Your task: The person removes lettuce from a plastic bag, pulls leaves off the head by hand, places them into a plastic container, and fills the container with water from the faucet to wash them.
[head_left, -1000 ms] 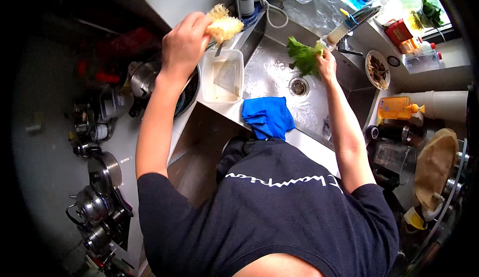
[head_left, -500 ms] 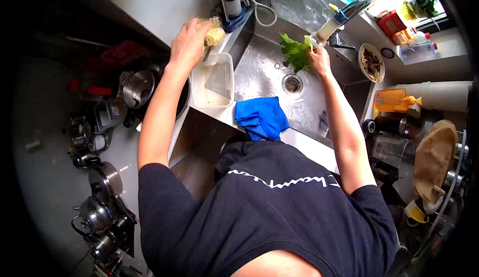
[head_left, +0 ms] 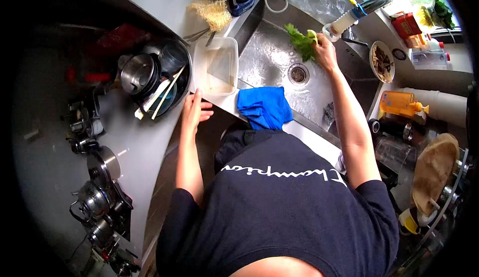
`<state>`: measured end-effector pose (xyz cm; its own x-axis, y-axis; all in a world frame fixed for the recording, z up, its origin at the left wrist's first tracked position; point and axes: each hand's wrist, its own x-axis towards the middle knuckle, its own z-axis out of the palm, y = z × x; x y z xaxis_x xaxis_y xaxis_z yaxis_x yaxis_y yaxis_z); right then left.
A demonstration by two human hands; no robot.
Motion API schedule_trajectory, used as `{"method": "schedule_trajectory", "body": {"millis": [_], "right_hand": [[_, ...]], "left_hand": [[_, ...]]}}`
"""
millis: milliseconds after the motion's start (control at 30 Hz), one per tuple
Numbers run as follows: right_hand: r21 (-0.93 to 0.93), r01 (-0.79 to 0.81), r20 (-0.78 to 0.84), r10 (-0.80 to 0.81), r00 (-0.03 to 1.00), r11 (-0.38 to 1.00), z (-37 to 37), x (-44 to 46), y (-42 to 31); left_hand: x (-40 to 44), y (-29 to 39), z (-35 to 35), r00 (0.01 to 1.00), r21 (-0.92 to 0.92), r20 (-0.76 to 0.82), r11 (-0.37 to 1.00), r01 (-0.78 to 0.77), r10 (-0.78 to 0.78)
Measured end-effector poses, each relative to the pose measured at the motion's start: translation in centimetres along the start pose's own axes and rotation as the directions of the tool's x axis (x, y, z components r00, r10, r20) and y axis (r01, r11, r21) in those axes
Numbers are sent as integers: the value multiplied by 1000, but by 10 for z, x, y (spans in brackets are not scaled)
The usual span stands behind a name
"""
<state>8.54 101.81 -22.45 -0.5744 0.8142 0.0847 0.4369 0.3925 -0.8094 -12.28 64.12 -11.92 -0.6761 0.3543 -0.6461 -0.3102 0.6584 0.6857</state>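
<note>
In the head view my right hand grips a green leafy vegetable by its pale stem, just below the faucet's clear head. The leaf hangs over the wet steel sink, above and left of the drain. My left hand holds nothing. Its fingers are apart, close to the front left corner of a clear plastic container on the counter. Behind that container lies a tan, fibrous loofah-like scrubber.
A blue cloth drapes over the sink's front edge. Left of the container stands a dark basin with steel bowls and chopsticks. On the right are a plate of brown food scraps and an orange bottle.
My left hand has let go of the fibrous scrubber and come back toward my body, beside the container. My right hand still holds the leaf under the faucet.
</note>
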Motion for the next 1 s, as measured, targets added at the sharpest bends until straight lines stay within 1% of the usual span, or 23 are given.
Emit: {"method": "schedule_trajectory", "body": {"millis": [33,67,133,167,200,267,300,333,400,433,467,533,567,633,667,733,833,867,967,1000], "right_hand": [[-83,-186,-22,185,982,979,-13,-9,-40],[-83,-186,-23,185,982,979,-11,-9,-41],[-38,-212,19,213,977,976,-11,-10,-36],[31,-112,62,110,992,993,-8,-14,-27],[29,-115,59,113,992,993,-8,-15,-19],[162,-127,-181,156,971,979,-5,-18,-5],[89,-187,-84,194,977,978,-14,-23,-14],[90,-198,-84,206,975,976,-15,-25,-9],[137,-172,-116,188,975,976,-17,-26,1],[146,-223,-92,238,967,964,-22,-27,2],[164,-189,-69,202,977,968,-22,-28,7],[108,-197,-68,205,976,974,-25,-33,1],[110,-198,-74,207,976,974,-24,-34,5],[187,-279,-98,300,949,942,-24,-36,7],[178,-308,-85,326,942,935,-26,-41,2],[172,-315,-90,333,939,933,-27,-46,11],[187,-369,-107,392,914,910,-31,-55,21],[208,-404,-140,436,889,891,-35,-60,20],[229,-437,-177,478,860,870,-45,-72,39],[251,-456,-196,506,840,854,-50,-78,36]], "left_hand": [[8,0,6,999,-26,31,999,39,-39],[15,-2,10,999,-26,31,999,39,-38],[30,-9,18,994,-183,76,979,85,-72],[39,-14,17,988,-281,144,955,92,-53],[38,-12,19,988,-279,147,956,92,-52],[32,-9,20,987,-234,155,968,86,-50],[23,-4,25,993,-195,88,976,93,-77],[19,-2,24,992,-186,91,977,100,-84],[12,0,23,981,-157,196,987,46,-15],[8,5,25,979,-136,202,991,18,10],[6,9,28,979,-127,206,992,26,1],[5,21,37,970,-83,227,994,-69,86],[4,30,43,957,-101,277,993,-61,87],[3,48,58,949,-71,300,994,-78,96],[5,54,66,943,-44,318,995,-91,100],[16,64,82,932,-39,346,995,-96,104],[37,75,110,896,1,435,995,-101,91],[47,78,121,888,6,450,994,-106,92],[68,92,155,812,58,581,998,14,-45],[71,96,168,802,68,596,998,7,-46]]}}
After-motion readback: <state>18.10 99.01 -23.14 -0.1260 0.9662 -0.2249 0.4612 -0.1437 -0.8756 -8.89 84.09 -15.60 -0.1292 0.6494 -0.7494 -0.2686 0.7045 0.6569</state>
